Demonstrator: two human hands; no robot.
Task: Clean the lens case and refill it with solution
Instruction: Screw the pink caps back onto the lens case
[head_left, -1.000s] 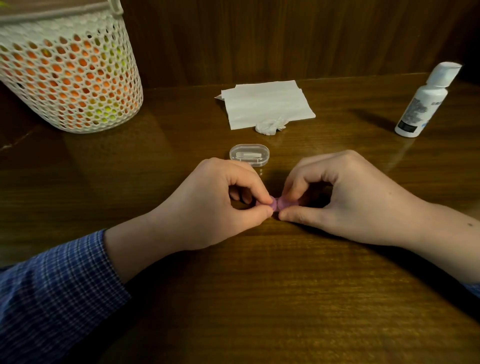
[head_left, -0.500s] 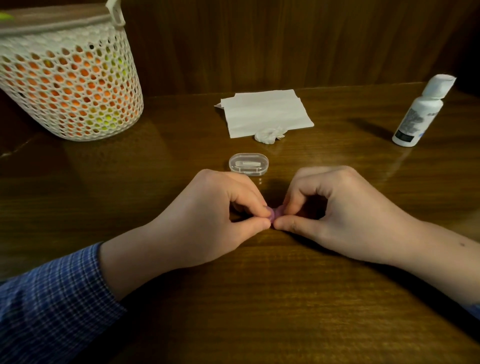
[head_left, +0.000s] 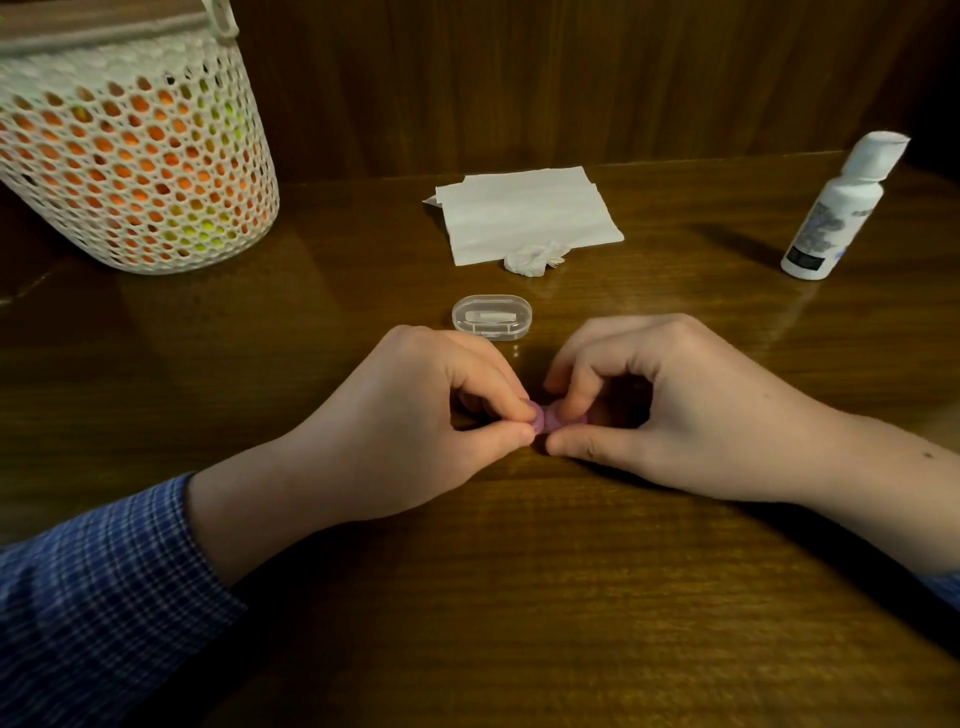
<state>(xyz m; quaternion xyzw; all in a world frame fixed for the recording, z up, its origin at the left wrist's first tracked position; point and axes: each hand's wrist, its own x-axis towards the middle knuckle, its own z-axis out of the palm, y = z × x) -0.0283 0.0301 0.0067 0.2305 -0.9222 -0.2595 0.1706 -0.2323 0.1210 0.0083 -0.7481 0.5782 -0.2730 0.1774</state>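
Observation:
A small purple lens case (head_left: 546, 419) rests low over the wooden table (head_left: 519, 597), mostly hidden by fingers. My left hand (head_left: 415, 415) pinches its left end between thumb and forefinger. My right hand (head_left: 654, 405) pinches its right end the same way. A white solution bottle (head_left: 836, 213) with its cap on stands at the far right, away from both hands. A stack of white tissue (head_left: 524, 213) lies at the back centre, with a crumpled tissue wad (head_left: 532, 258) at its front edge.
A clear oval plastic box (head_left: 492, 316) with a white piece inside sits just beyond my hands. A white mesh basket (head_left: 130, 156) filled with orange and green items stands at the back left. A dark wood wall runs behind the table.
The view has tilted, so everything sits lower in frame. Both hands stay pinched on the lens case; the right fingers have shifted slightly on it.

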